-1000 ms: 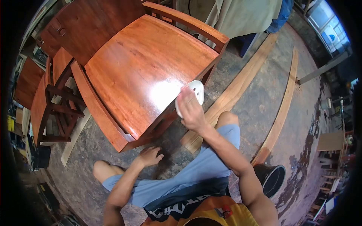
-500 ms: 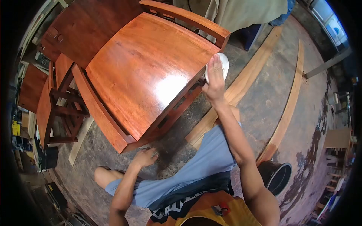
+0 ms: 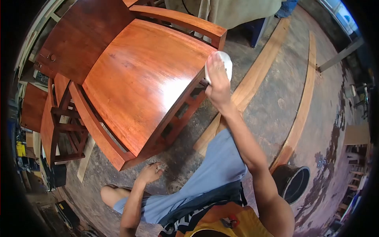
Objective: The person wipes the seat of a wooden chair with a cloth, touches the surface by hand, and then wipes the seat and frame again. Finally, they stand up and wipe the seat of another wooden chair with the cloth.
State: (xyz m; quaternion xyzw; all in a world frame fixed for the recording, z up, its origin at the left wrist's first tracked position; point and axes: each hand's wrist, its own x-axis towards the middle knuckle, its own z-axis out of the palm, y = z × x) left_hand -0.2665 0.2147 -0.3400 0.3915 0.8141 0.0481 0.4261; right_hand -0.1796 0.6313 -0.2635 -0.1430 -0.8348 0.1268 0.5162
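A varnished reddish-brown wooden chair [image 3: 142, 75] fills the upper left, light glaring on its seat near the front edge. Against the seat's right corner, below the end of the far armrest [image 3: 181, 19], my right hand [image 3: 219, 85] presses a white pad or cloth [image 3: 226, 65] with its fingers laid over it. My left hand [image 3: 150, 173] hangs over the floor just below the near armrest's front corner [image 3: 122, 160], apart from the chair. Its fingers are loosely bent and spread, with nothing in them.
Long wooden boards [image 3: 260, 67] [image 3: 302, 106] lie on the concrete floor to the right. A black bucket [image 3: 292, 183] stands by my right elbow. Another wooden chair [image 3: 49, 130] is at the left, and a draped cloth [image 3: 237, 14] hangs at the top.
The view has shifted, so the chair sits a little further left and its near corner lower. The right hand and white pad stay at the seat's corner.
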